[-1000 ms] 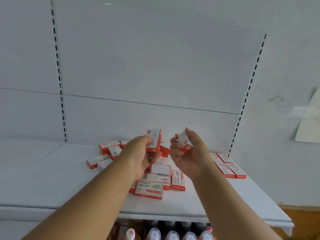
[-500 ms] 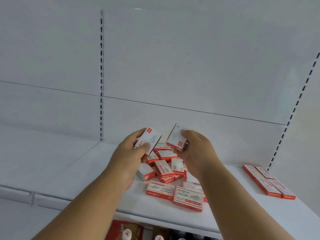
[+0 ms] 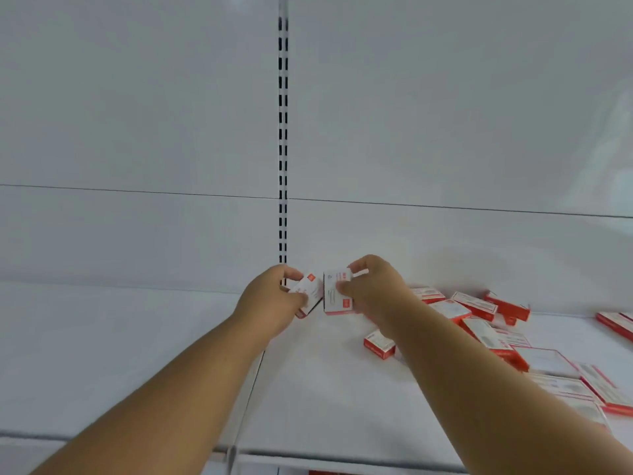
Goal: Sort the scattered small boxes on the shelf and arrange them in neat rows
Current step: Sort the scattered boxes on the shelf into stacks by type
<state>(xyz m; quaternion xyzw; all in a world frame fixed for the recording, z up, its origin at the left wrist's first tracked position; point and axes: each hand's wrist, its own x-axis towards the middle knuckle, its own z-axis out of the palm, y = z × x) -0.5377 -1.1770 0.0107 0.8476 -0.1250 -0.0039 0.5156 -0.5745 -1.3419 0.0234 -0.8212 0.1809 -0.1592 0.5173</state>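
Observation:
My left hand [image 3: 274, 299] pinches a small white and red box [image 3: 310, 292] near the back of the white shelf [image 3: 325, 399]. Right beside it, my right hand [image 3: 373, 286] holds a second white and red box [image 3: 335, 292] upright, its lower edge close to the shelf. The two boxes nearly touch, side by side, just right of the slotted upright. A loose pile of the same small boxes [image 3: 479, 317] lies scattered on the shelf to the right, partly hidden by my right forearm. One single box [image 3: 378, 344] lies apart from the pile.
A slotted black-holed upright [image 3: 283, 149] runs down the white back panel. A seam [image 3: 251, 389] divides this shelf from the bare shelf board to the left. A few flat boxes [image 3: 616, 323] lie at the far right edge.
Both hands have carried their boxes left and down toward the back corner by the upright. The view has swung left, so the pile now lies to the right.

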